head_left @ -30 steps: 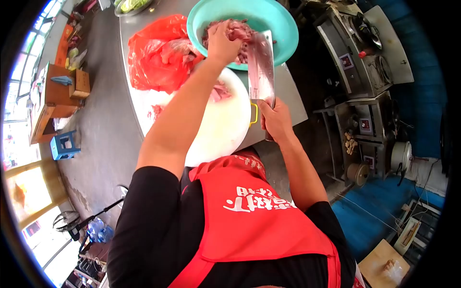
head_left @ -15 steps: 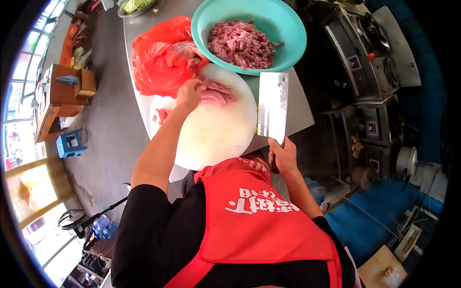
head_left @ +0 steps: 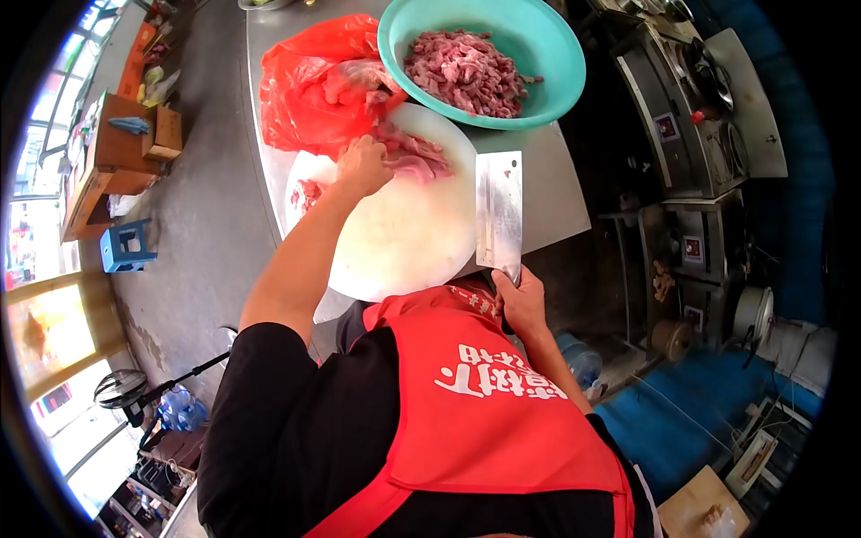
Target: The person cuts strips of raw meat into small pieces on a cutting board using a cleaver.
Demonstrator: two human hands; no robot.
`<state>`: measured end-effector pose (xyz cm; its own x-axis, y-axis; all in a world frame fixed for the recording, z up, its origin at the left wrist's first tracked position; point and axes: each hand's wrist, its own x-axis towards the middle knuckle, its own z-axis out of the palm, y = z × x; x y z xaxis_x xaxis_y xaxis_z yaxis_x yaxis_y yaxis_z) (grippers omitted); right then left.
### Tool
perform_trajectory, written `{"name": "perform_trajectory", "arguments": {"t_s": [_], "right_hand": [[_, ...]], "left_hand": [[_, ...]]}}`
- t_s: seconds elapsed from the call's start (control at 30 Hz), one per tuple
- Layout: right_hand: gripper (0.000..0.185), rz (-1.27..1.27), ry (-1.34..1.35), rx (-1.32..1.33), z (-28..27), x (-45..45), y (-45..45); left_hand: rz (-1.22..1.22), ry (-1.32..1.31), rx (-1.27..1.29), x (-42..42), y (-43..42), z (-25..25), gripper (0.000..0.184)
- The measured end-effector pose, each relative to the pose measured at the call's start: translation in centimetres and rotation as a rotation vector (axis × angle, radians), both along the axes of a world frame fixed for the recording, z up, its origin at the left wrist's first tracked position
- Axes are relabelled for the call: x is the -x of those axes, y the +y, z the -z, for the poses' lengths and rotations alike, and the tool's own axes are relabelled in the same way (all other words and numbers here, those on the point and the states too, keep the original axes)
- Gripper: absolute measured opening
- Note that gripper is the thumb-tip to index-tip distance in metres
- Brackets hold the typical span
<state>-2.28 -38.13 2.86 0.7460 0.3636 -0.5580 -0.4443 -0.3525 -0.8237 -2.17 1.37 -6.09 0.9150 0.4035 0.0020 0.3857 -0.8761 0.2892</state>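
My left hand is at the near left edge of some raw meat slices, its fingers curled and pressed on the meat. The slices lie toward the far side of a round white cutting board. My right hand grips the handle of a cleaver, whose broad blade points away from me beside the board's right edge. A small heap of meat scraps sits at the board's left edge. Behind my left hand, a red plastic bag lies open with more meat inside.
A turquoise basin holding cut meat strips stands past the board on the metal table. Stove equipment is off to the right. A blue stool and a fan stand at the left.
My left hand has come down onto the near left side of the slices. The cleaver has shifted closer to the board and its blade has turned slightly. The whole view has shifted a little.
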Motion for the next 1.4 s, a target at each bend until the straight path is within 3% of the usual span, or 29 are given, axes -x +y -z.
{"name": "perform_trajectory", "arguments": {"t_s": [0.03,0.1,0.13,0.2,0.4,0.6,0.73,0.8,0.83,0.9,0.93,1.0,1.03,1.1,1.27,1.33,1.37,1.4], "right_hand": [[0.017,-0.007,-0.007,0.011,0.1,0.2,-0.2],[0.017,0.004,0.000,0.010,0.1,0.7,-0.6],[0.018,0.013,0.006,0.009,0.1,1.0,-0.8],[0.017,0.029,0.026,0.011,0.6,1.5,-1.3],[0.018,0.036,0.041,0.017,1.4,2.5,-1.5],[0.018,-0.002,0.029,0.031,1.0,3.3,-0.8],[0.018,0.007,0.049,0.025,1.0,4.1,-0.8],[0.018,0.010,0.040,0.028,1.3,4.5,-1.1],[0.018,0.008,0.030,0.030,1.5,4.7,-1.3],[0.019,0.023,0.036,0.018,1.7,4.9,-1.5],[0.019,0.033,0.044,0.006,1.7,5.1,-1.6],[0.019,0.043,0.053,0.007,1.7,5.2,-1.6],[0.019,0.054,0.061,0.008,1.6,5.3,-1.7],[0.018,0.039,0.055,0.026,1.3,5.2,-1.6],[0.018,0.009,0.013,0.054,1.0,4.8,-1.7],[0.018,0.028,0.017,0.033,1.2,4.6,-1.7],[0.018,0.033,0.016,0.028,1.2,4.6,-1.7],[0.018,0.040,0.031,0.022,1.0,4.7,-1.6]], "left_hand": [[0.002,-0.001,0.000,-0.1,-0.1,-1.3,0.027],[-0.072,0.046,0.355,-0.1,0.0,-3.9,0.029],[-0.071,0.047,0.356,-0.2,0.3,-4.1,0.029],[-0.148,0.041,0.651,-0.5,0.9,-4.5,0.031],[-0.094,-0.087,0.823,-1.0,0.3,-4.8,0.029],[-0.295,-0.031,0.718,-1.2,1.2,-0.9,0.041],[-0.263,0.026,0.626,0.7,0.4,-0.8,0.041],[-0.143,0.168,0.224,1.4,-0.3,-1.1,0.033],[-0.139,0.166,0.224,1.4,-0.5,-0.4,0.033],[0.084,-0.279,-0.076,1.3,-1.3,2.0,0.027],[0.084,-0.279,-0.075,0.9,-1.8,2.5,0.027],[0.398,-0.493,-0.007,-0.5,-3.2,3.4,0.024],[0.396,-0.494,-0.007,-0.6,-3.9,3.7,0.024],[0.315,-0.188,0.040,-0.9,-5.2,3.8,0.019],[0.243,0.125,-0.082,-2.1,-4.6,0.0,0.017],[0.012,0.244,0.236,-2.7,-3.3,-4.3,0.018],[0.016,0.244,0.230,-2.8,-2.0,-4.6,0.018],[0.014,0.102,0.392,-2.7,0.0,-4.7,0.022]]}}
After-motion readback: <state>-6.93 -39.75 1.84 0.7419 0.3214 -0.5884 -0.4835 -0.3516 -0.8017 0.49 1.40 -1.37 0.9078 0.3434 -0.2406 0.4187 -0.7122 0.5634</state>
